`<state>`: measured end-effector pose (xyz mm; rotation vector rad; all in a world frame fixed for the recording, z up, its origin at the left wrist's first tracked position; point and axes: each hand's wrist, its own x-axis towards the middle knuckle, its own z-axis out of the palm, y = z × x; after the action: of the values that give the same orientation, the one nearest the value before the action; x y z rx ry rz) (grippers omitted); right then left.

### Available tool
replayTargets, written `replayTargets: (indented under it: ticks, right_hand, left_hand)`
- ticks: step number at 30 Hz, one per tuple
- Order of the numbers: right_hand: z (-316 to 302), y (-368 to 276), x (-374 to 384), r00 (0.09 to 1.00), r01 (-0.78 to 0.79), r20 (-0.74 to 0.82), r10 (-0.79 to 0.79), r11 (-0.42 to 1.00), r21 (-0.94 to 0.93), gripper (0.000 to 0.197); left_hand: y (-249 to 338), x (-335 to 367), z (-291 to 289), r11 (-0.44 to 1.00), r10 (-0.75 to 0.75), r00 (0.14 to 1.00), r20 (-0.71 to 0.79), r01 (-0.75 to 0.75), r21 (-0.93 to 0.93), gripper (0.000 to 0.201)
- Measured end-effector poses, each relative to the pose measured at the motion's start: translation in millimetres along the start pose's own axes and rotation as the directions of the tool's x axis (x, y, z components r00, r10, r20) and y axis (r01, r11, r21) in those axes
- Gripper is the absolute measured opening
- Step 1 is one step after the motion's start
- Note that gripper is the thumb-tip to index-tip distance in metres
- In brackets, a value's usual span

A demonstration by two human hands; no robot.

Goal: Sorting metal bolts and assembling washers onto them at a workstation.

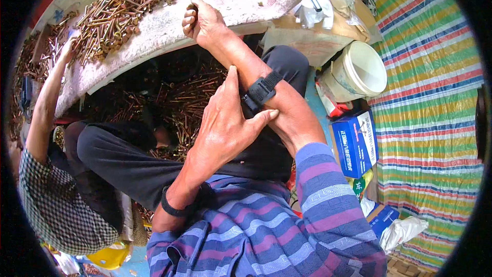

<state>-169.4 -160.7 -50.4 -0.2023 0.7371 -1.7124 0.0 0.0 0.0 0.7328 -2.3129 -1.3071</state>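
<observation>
My left hand (225, 118) lies against my right forearm beside a black strap band (261, 91) with a small dark unit on it. Its thumb and index finger are spread apart, and it holds nothing that I can see. Palm up, my right hand (204, 22) rests at the edge of a cloth-covered work table (169, 28), its fingers curled in with nothing visible in them. Just beyond it is a heap of long, thin brass-coloured metal fasteners (118, 20), some tube-like. A second black band (177, 205) circles my left wrist.
At left, a co-worker's hand (67, 48) reaches to the heap. More fasteners (189, 97) lie below the table. On my right are a white bucket (364, 69), a blue box (354, 143) and a striped tarp (425, 107). Plastic bags (318, 10) lie at the table's right end.
</observation>
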Motion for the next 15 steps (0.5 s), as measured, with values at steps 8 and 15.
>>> replayTargets:
  ticks: [8,15]
  right_hand:
    - [-9,3,-5,1.000,-0.009,-0.029,0.009,1.000,0.012,0.022]
    - [-16,6,1,1.000,-0.030,0.006,0.029,0.999,0.027,0.023]
  left_hand:
    - [-11,-1,1,0.998,0.048,0.999,0.025,-0.049,0.033,0.097]
    - [0,2,1,0.998,-0.053,0.997,0.052,0.054,-0.021,0.109]
